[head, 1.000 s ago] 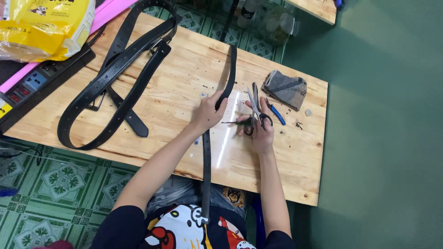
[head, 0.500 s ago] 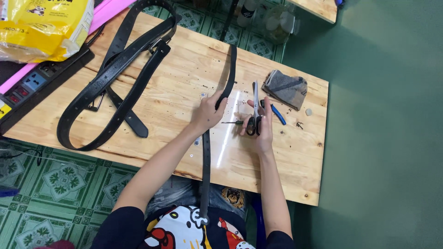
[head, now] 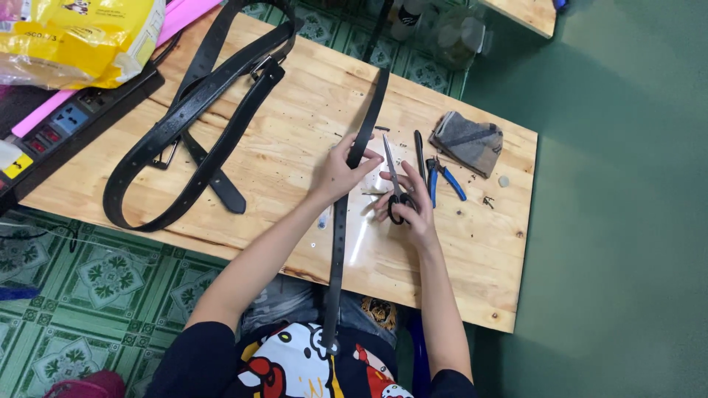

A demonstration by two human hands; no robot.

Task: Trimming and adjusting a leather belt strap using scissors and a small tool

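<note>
Head view, the only one I have. I am looking straight down on a pale wooden table (head: 243, 158) standing on green patterned floor tiles.

Left hand (head: 341, 171): fingers curled closed around a long black strap (head: 341, 228), thumb on top, pinching it against the table near the middle of the board. The strap runs from the far table edge, under that hand, across the near edge and down onto the person's lap, where a row of punched holes shows along it.

Right hand (head: 407, 200): fingers loosely bent, not spread, resting on the black handles of a pair of scissors (head: 394, 184). The blades look nearly closed and point away from the person, lying just beside the strap on its right. I cannot tell whether fingers are through the handle loops.

Just right of the scissors: a dark pen-like tool (head: 419, 152), then blue-handled pliers (head: 444, 179), both flat on the table and apart from the hand. Further right a folded grey cloth (head: 469, 141). Small dark scraps are scattered on the wood around that corner.

Left half of the table: a looped heap of black belts (head: 192, 121) with metal buckles, well apart from both hands. Beyond it, at the far left corner, a yellow plastic bag (head: 77, 37) lies over a black power strip (head: 70, 121)
</note>
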